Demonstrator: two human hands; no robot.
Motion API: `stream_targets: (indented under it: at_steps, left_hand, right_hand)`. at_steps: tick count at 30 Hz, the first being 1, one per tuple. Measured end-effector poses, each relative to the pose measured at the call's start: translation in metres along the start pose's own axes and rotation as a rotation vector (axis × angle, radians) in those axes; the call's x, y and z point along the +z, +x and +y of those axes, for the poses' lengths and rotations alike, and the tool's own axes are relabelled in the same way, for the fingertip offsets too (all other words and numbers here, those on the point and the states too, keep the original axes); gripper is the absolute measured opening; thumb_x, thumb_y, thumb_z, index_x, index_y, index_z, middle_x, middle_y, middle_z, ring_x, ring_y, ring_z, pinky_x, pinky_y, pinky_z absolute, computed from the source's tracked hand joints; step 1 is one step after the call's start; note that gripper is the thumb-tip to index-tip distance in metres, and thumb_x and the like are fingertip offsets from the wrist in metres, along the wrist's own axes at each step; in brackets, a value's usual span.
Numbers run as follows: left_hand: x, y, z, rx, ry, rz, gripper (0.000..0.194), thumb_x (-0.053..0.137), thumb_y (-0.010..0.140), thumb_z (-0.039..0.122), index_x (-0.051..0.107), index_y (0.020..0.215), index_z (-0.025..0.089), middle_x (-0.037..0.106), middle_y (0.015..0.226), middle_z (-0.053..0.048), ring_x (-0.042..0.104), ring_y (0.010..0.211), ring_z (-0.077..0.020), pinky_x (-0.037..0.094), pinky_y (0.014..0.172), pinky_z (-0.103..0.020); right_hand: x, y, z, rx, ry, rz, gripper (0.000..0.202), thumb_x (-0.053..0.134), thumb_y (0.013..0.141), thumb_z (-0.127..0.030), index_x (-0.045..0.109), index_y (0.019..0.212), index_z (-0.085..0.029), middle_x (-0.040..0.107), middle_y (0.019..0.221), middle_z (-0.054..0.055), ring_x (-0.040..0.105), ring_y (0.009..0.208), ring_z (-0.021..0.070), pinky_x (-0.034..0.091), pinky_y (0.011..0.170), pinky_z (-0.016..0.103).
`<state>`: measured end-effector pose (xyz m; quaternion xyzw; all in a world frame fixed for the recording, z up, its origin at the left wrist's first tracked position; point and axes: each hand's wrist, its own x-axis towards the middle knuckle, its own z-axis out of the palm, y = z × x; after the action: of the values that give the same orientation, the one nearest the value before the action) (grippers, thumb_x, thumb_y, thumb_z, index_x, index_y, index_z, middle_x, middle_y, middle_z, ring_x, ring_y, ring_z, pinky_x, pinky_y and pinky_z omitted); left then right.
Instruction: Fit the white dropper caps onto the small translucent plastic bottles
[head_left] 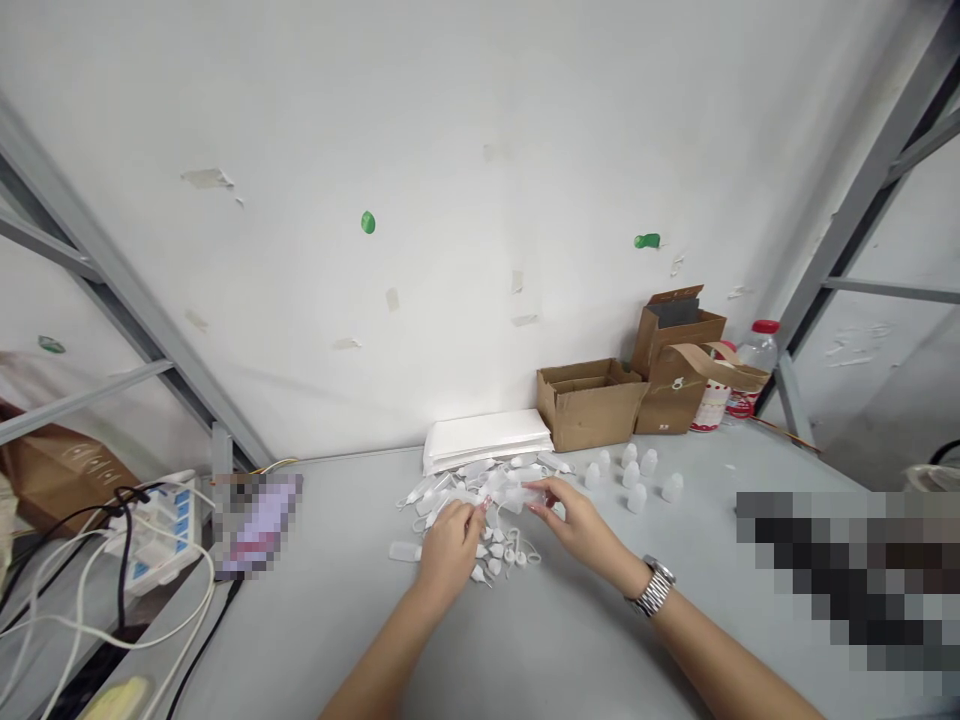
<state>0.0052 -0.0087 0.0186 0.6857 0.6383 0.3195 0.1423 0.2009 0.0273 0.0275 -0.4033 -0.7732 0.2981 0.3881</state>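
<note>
Head view: both hands are working above a grey table (330,560). The right hand (574,520) is pinching a small translucent bottle (512,497) by its right end between thumb and fingers. The left hand (448,545) is bringing thumb and forefinger together near the bottle's other end; it seems to be gripping something white there, but whether that piece is joined to the bottle I cannot tell. The bottle is lying sideways between the hands, at the front of a loose pile of clear bottles (439,487).

Close in front, white nozzle pieces (496,566), some with thin cords, are lying scattered just beside the left fingers. One flat clear bottle (403,551) is resting left of the left hand.

As for progress, a handful of whitish containers (637,498) are standing upright on the right, apart from the heap; judging by that, only a small share is set aside. Most pieces are lying unsorted in the pile, so much appears to be left. Behind, a white stack (487,437) and an open cardboard box (592,415) are standing near the wall; the box's contents are not showing clearly.
</note>
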Motion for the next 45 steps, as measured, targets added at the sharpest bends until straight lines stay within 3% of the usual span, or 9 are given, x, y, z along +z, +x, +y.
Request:
stream_targets:
  at_steps: [3, 9, 18, 24, 26, 30, 36, 41, 45]
  left_hand:
    - [-0.002, 0.001, 0.0, 0.06, -0.077, 0.048, 0.038, 0.028, 0.088, 0.037, 0.059, 0.076, 0.019, 0.056, 0.077, -0.004, 0.051, 0.08, -0.0183, 0.039, 0.073, -0.032]
    - [0.0, 0.001, 0.01, 0.138, -0.229, -0.121, 0.021, 0.05, 0.079, 0.034, 0.06, 0.069, 0.02, 0.059, 0.071, -0.002, 0.053, 0.074, -0.0173, 0.041, 0.067, -0.028]
    - [-0.016, 0.007, 0.004, 0.273, -0.209, -0.141, 0.026, 0.049, 0.078, 0.024, 0.057, 0.054, 0.019, 0.057, 0.058, -0.001, 0.052, 0.067, -0.0154, 0.04, 0.065, -0.027]
    - [-0.021, 0.016, -0.02, 0.285, -0.06, 0.035, 0.027, 0.042, 0.082, 0.022, 0.058, 0.061, 0.021, 0.057, 0.063, -0.002, 0.051, 0.068, -0.0165, 0.041, 0.065, -0.03]
    - [-0.018, 0.017, -0.021, 0.328, 0.022, 0.004, 0.026, 0.042, 0.083, 0.024, 0.061, 0.066, 0.021, 0.058, 0.067, -0.002, 0.051, 0.069, -0.0168, 0.042, 0.066, -0.031]
    - [-0.004, 0.013, -0.015, 0.421, 0.115, -0.052, 0.024, 0.043, 0.083, 0.021, 0.065, 0.073, 0.023, 0.059, 0.072, -0.003, 0.052, 0.073, -0.017, 0.043, 0.067, -0.031]
    - [-0.001, 0.011, -0.017, 0.424, 0.092, 0.025, 0.023, 0.042, 0.083, 0.019, 0.063, 0.091, 0.023, 0.06, 0.082, -0.004, 0.054, 0.08, -0.0172, 0.046, 0.073, -0.032]
    - [-0.004, 0.01, -0.02, 0.388, 0.129, 0.06, 0.021, 0.043, 0.084, 0.025, 0.061, 0.095, 0.022, 0.061, 0.085, -0.004, 0.056, 0.082, -0.0175, 0.047, 0.073, -0.032]
    - [-0.004, 0.008, -0.017, 0.377, 0.177, 0.062, 0.022, 0.041, 0.085, 0.024, 0.06, 0.096, 0.022, 0.061, 0.085, -0.004, 0.057, 0.083, -0.0177, 0.047, 0.074, -0.033]
  right_hand:
    - [0.003, -0.003, -0.004, -0.005, 0.023, -0.047, 0.021, 0.049, 0.082, -0.031, 0.054, 0.1, -0.021, 0.059, 0.095, 0.006, 0.055, 0.084, 0.0189, 0.044, 0.08, 0.036]
    - [0.006, -0.006, 0.001, -0.023, 0.022, -0.118, 0.023, 0.05, 0.082, -0.027, 0.052, 0.105, -0.021, 0.06, 0.094, 0.005, 0.055, 0.086, 0.0184, 0.045, 0.079, 0.034]
    - [-0.01, -0.016, -0.011, -0.359, -0.473, -0.208, 0.032, 0.038, 0.083, -0.004, 0.054, 0.106, -0.02, 0.059, 0.085, 0.006, 0.053, 0.082, 0.02, 0.043, 0.073, 0.035]
    - [-0.061, -0.05, 0.033, -0.291, -0.751, 0.074, 0.022, 0.038, 0.087, -0.018, 0.058, 0.096, -0.02, 0.059, 0.082, 0.008, 0.054, 0.079, 0.0222, 0.042, 0.073, 0.039]
    - [-0.082, -0.064, 0.052, -0.206, -0.761, 0.214, 0.023, 0.041, 0.086, -0.031, 0.058, 0.098, -0.02, 0.058, 0.093, 0.011, 0.054, 0.086, 0.0238, 0.043, 0.075, 0.039]
    - [-0.106, -0.082, 0.076, 0.057, -0.764, 0.416, 0.046, 0.04, 0.08, -0.054, 0.062, 0.092, -0.017, 0.053, 0.068, 0.007, 0.054, 0.062, 0.0213, 0.043, 0.062, 0.035]
    - [-0.1, -0.078, 0.094, 0.446, -0.656, 0.346, 0.045, 0.036, 0.076, -0.058, 0.058, 0.079, -0.018, 0.062, 0.062, 0.006, 0.058, 0.057, 0.0226, 0.038, 0.056, 0.032]
    - [-0.095, -0.08, 0.096, 0.411, -0.688, 0.314, 0.05, 0.031, 0.079, -0.058, 0.057, 0.088, -0.017, 0.064, 0.066, 0.007, 0.061, 0.062, 0.0234, 0.038, 0.06, 0.033]
    - [-0.092, -0.089, 0.066, 0.243, -0.94, 0.51, 0.056, 0.032, 0.082, -0.057, 0.054, 0.106, -0.011, 0.056, 0.062, 0.005, 0.055, 0.058, 0.0219, 0.036, 0.061, 0.034]
